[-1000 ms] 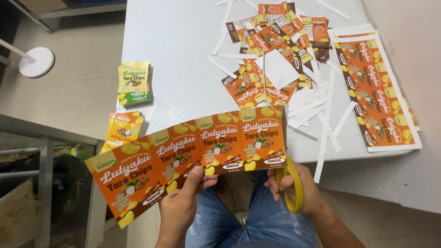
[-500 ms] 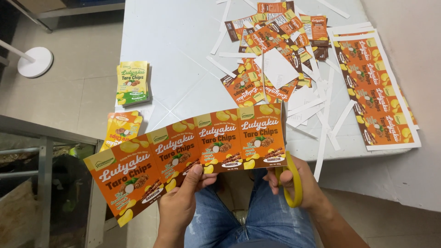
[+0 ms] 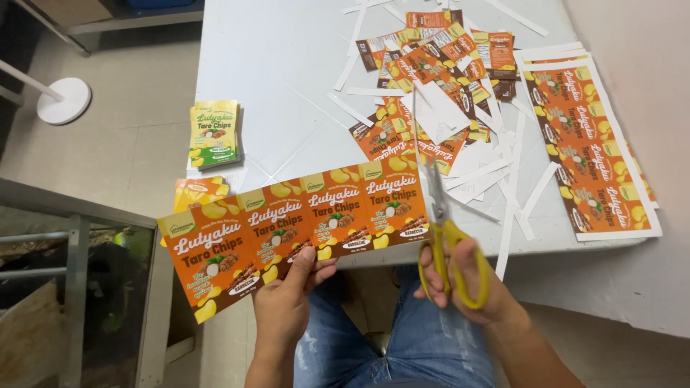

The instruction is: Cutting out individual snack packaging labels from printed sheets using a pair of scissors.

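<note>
Looking down from the head camera: the left hand [image 3: 287, 305] pinches the lower edge of an orange printed label strip [image 3: 295, 223], thumb on top, fingers beneath. The strip's long axis runs left to right, slanting up toward the right, in the air at the near edge of the worktop [image 3: 287, 65]. Just beside its right end, the right hand [image 3: 463, 276] has fingers curled through yellow-handled scissors [image 3: 442, 230], blades slightly parted, pointing away.
</note>
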